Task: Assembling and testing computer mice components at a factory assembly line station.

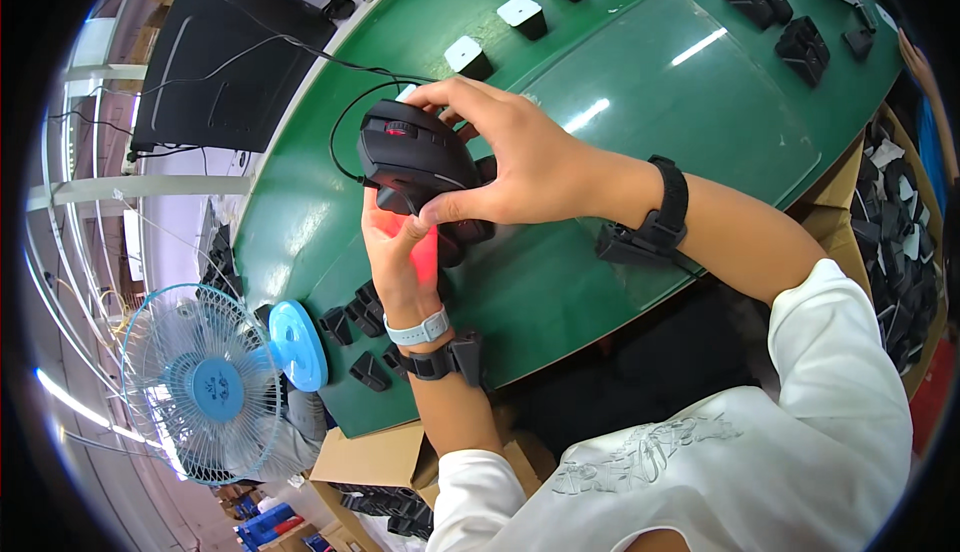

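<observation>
A black corded computer mouse (415, 152) is held up over the green table (530, 302), its scroll wheel lit red. My right hand (510, 147) wraps round it from the right, thumb at the near end and fingers over the far side. From beneath, my left hand (400, 257) supports it, and red light falls on that palm. Part of the left hand's fingers is hidden behind the mouse. The mouse's thin cable (333, 137) loops out on the left and runs back along the table. Dark shapes just below the mouse are too covered to make out.
White-topped black blocks (522, 14) line the far side. A clear sheet (690, 102) covers the table's middle right. Black parts (803, 50) lie far right and near left. A blue fan (218, 387) stands left; cartons of black parts (890, 242) flank me. A dark screen (225, 57) sits behind.
</observation>
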Demonstrator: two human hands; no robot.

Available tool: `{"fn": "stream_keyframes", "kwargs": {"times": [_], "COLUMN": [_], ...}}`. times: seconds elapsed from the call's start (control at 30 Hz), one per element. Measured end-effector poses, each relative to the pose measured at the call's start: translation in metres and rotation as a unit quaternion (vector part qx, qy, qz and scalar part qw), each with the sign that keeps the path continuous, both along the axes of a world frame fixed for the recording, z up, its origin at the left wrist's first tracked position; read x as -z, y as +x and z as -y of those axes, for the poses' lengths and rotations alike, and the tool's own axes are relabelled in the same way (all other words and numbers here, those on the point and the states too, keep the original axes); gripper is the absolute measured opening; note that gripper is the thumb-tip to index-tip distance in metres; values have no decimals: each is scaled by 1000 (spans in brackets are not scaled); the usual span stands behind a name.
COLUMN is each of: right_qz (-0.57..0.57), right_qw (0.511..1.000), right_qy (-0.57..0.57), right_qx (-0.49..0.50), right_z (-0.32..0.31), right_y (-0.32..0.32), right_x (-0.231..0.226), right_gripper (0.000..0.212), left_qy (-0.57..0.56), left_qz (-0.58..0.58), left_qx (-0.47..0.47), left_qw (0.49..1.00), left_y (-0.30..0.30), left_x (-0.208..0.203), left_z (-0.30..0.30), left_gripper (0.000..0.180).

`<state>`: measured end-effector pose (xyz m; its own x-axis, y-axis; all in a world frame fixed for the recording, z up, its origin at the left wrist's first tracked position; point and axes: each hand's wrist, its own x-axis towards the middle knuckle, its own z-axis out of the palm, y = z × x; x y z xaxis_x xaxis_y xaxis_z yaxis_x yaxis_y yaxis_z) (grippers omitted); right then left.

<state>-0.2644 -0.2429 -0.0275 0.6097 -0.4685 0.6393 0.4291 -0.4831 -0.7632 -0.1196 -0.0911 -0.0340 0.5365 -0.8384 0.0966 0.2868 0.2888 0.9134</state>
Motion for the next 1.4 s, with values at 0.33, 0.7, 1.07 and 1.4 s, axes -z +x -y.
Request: {"fn": "stream_keyframes", "kwargs": {"times": [0.33,0.7,1.07,1.4], "right_qz": [-171,-99,119,198], "right_qw": [897,884,806,802], "right_qy": [-135,-81,347,305], "right_qx": [-384,-450,-464,-475], "right_z": [6,2,-108,-152], "right_y": [-13,-30,-125,-190], "right_x": [0,-23,-129,-137], "right_gripper": [61,32,4,7], "left_qy": [-65,-55,-55,69], "left_qz": [-78,-240,-170,-64], "left_qx": [-47,70,90,-9], "left_qw": [994,967,980,996], "left_y": [20,0,7,-5], "left_x": [-1,-4,-10,-71], "left_z": [-4,1,10,27], "left_gripper": [60,55,52,32]}}
